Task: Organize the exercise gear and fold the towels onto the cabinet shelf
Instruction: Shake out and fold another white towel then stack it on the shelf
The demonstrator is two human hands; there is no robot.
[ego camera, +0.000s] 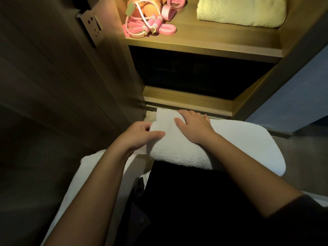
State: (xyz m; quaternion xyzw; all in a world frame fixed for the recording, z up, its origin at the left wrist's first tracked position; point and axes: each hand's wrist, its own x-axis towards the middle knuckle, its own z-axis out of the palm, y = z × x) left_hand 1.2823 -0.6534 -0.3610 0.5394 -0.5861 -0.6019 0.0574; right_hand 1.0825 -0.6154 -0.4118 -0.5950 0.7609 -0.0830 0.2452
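Your left hand (140, 134) has its fingers curled, pinching the left edge of the white towel (177, 153). Your right hand (194, 127) lies flat on top of it, fingers relaxed. Up beyond the towel, the lit cabinet shelf (204, 39) holds a pink skipping rope (152, 23) and a folded cream towel (241, 11).

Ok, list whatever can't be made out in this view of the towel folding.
- Head view: the compartment under the lit shelf is too dark to show any contents.
- The cream towel and the orange item on that shelf are cut off by the top edge.
- The left hand grips the white towel; the ends of its fingers are hidden at the towel's edge.
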